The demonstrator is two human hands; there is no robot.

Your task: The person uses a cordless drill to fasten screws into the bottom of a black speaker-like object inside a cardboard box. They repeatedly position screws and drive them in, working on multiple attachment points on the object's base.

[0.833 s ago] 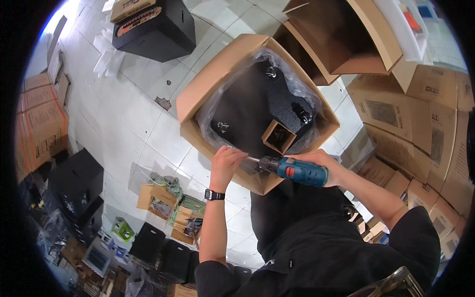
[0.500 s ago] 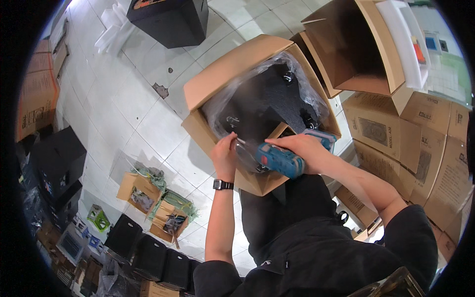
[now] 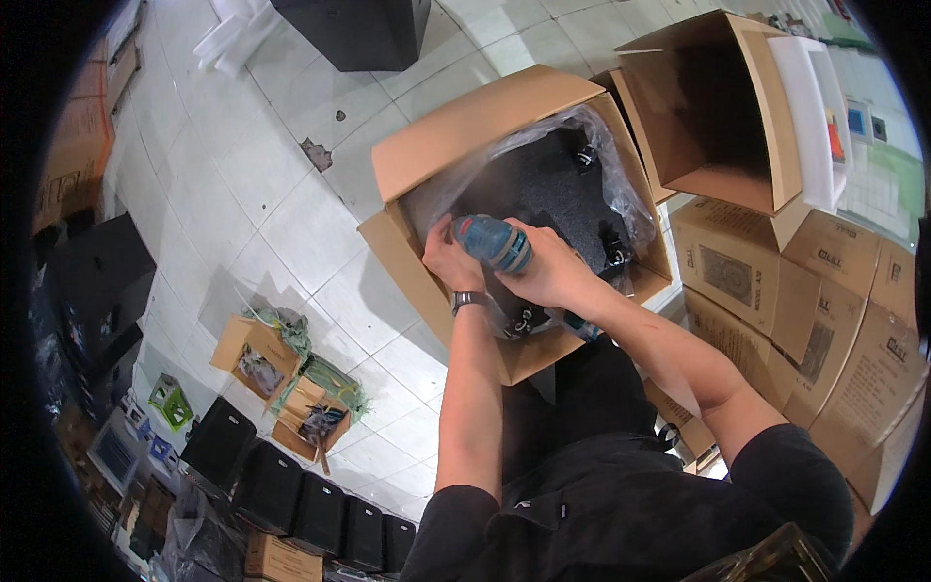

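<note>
My right hand (image 3: 551,270) grips a teal cordless drill (image 3: 497,244), its motor end up and its nose pointing down into an open cardboard box (image 3: 475,126). Beside the drill's nose is my left hand (image 3: 450,256), its fingers curled at the near-left corner of the contents; what they hold is hidden. Inside the box lies a large black rough-surfaced cabinet (image 3: 567,189), wrapped round its sides in clear plastic (image 3: 635,206). Casters show at its corners: a far caster (image 3: 586,156), a right caster (image 3: 616,252) and a near caster (image 3: 522,323).
An empty carton (image 3: 718,116) with white foam (image 3: 810,121) stands at the far right, above stacked printed cartons (image 3: 747,262). Far off sits a black cabinet (image 3: 373,29). Small open boxes (image 3: 310,417) with hardware lie left, near a row of black cases (image 3: 267,485).
My right hand has moved left and tipped the drill nose-down. My left hand has closed in beside the drill. The whole view has shifted slightly.
</note>
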